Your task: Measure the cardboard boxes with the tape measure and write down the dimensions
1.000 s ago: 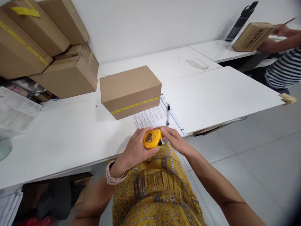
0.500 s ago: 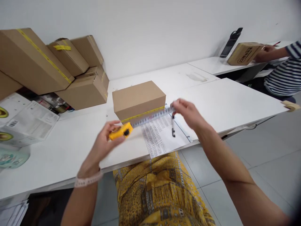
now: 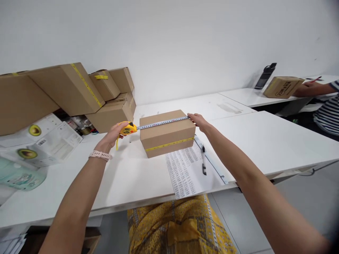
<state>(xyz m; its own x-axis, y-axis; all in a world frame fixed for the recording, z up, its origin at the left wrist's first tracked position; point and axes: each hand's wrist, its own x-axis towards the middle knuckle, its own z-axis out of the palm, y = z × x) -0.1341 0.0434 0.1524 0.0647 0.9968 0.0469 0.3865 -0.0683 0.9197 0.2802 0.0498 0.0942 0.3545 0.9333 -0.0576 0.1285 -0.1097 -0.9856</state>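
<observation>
A yellow tape measure (image 3: 128, 128) is gripped in my left hand (image 3: 114, 133), just off the left end of a brown cardboard box (image 3: 169, 132). Its metal blade is drawn out across the top of the box, from left to right. At the box's right edge, my right hand (image 3: 197, 120) pinches the blade's free end; the fingertips are partly hidden. Yellow tape runs along the box's front side. In front of the box lies a printed sheet (image 3: 185, 173), with a black-and-clear pen (image 3: 203, 160) on it.
More cardboard boxes (image 3: 111, 114) are stacked at the back left, beside a white carton with avocado pictures (image 3: 53, 141) and a mint-green container (image 3: 21, 176). Far right, a person in a striped sleeve (image 3: 328, 116) works near a small box (image 3: 283, 87) and a dark bottle (image 3: 265, 76).
Both hands have moved forward and carried the stretched tape measure from in front of the box onto its top. My view has tilted up a little.
</observation>
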